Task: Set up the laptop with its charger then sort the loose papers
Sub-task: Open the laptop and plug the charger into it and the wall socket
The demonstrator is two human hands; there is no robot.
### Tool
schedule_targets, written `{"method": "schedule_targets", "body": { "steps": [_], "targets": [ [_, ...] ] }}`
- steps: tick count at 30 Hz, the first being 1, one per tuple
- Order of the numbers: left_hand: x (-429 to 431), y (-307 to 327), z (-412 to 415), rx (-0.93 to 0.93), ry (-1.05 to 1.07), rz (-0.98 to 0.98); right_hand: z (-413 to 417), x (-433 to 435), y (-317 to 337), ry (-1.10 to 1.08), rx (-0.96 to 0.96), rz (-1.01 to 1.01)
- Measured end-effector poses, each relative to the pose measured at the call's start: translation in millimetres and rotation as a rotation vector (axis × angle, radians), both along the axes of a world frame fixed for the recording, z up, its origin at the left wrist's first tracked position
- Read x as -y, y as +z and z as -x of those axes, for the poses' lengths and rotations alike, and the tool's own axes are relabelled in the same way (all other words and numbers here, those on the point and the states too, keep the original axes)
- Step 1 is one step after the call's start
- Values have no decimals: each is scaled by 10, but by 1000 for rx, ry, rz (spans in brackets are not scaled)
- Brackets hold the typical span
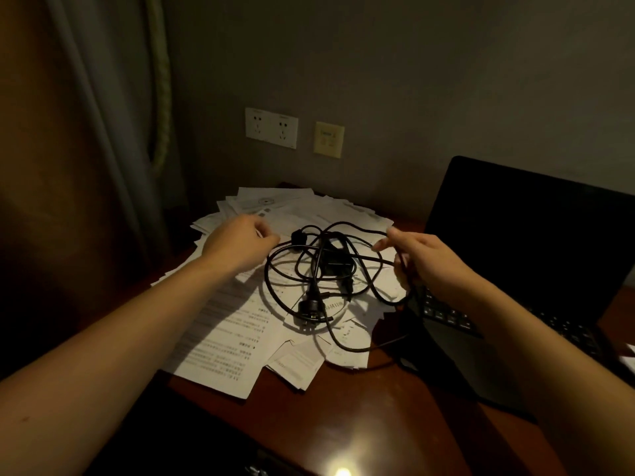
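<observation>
I saw a dim, warm-toned frame, glare spot on the desk point(360, 407) at the bottom edge, papers point(223, 338) the brightest area, charger point(335, 264) casting soft shadows on them, laptop point(515, 235) nearly black, wide-angle bending at the curtain point(86, 97), fine print soft.

A dim grey wall point(412, 80) carries a double socket point(271, 128), curtain point(86, 132) left, reddish wooden desk point(343, 424) below.

Tangled cable point(323, 269) is covering the papers point(233, 324), laptop point(515, 269) is blocking the right, bare desk point(360, 413) is lying open in front.
</observation>
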State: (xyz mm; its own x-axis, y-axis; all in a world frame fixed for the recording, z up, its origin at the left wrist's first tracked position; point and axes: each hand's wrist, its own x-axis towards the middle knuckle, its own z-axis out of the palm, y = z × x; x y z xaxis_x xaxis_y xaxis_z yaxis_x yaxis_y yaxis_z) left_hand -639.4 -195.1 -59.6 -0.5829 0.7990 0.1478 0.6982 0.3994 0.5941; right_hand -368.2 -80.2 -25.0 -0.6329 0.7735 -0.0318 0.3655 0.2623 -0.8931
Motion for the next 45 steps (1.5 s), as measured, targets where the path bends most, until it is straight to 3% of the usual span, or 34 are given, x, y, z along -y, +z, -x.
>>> {"method": "schedule_targets", "body": {
  "steps": [6, 9, 11, 16, 18, 20, 22, 25, 28, 33, 38, 41, 45],
  "targets": [
    [23, -81, 31, 13, -55, 39, 144, 39, -71, -192, -237, -228],
    [19, -44, -60, -51, -72, -44, 141, 79, -43, -136, -250, -38],
    [4, -6, -138, -105, -104, -84, 117, 120, -29, -6, -121, 62],
    [-79, -64, -315, -171, -247, 12, 104, -41, -40, -187, 218, -319],
    [-105, -109, -369, -189, -247, 51, 70, -147, -83, -155, 416, -209],
    [-115, -125, -396, -160, -245, 43, 61, -202, -164, -134, 499, -77],
    [-127, -128, -388, -99, -237, 37, 97, -223, -214, -195, 343, -34],
    [-124, -131, -350, -6, -213, 47, 124, -327, -252, -349, -19, 268],
    [-120, -149, -332, 27, -207, 42, 79, -394, -297, -333, 26, 436],
    [-121, -200, -320, 69, -216, 30, 152, -384, -421, -195, 258, 305],
    [-127, -218, -301, 165, -210, 27, 251, -321, -340, -175, 342, 138],
    [-144, -212, -292, 237, -189, 10, 278, -377, -313, -214, 193, -121],
    [-153, -178, -329, 289, -184, -27, 266, -413, -196, -311, -138, -189]
  ]
}}
